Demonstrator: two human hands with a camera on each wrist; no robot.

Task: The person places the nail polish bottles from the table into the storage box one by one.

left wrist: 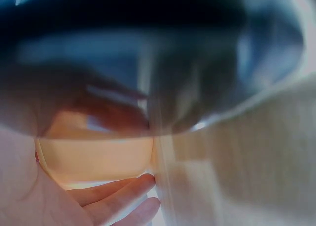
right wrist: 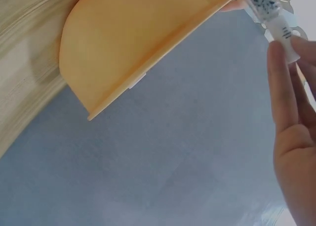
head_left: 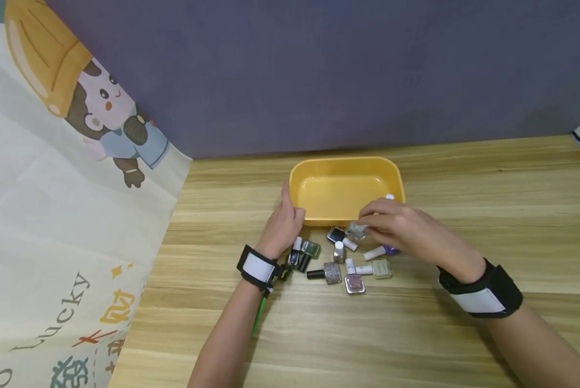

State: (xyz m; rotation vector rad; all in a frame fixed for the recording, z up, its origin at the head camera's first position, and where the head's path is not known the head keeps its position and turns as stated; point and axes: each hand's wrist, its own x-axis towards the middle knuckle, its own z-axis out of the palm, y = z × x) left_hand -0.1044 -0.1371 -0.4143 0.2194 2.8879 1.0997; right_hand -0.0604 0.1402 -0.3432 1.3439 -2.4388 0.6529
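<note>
My left hand [head_left: 281,226] holds the near left corner of a yellow plastic tub [head_left: 297,186], its forefinger along the outer side. In the left wrist view its fingers [left wrist: 118,199] lie against the tub; a dark, glossy, blurred shape covers the upper part. Just over the tub's near edge, my right hand [head_left: 401,226] pinches a nail polish bottle [right wrist: 262,2] by its white cap; the clear glass shows dark flecks. Below lie a dark bottle [head_left: 336,234], a silver glitter bottle [head_left: 332,274], a pink bottle [head_left: 355,284] and a pale green bottle [head_left: 381,268].
A green bottle [head_left: 311,248] and dark bottles lie beside my left wrist. A purple bottle [head_left: 392,250] is partly under my right hand. A white cap [head_left: 389,197] shows at the tub's right end. Behind the wooden table [head_left: 489,215] stands a dark blue-grey panel [head_left: 343,75].
</note>
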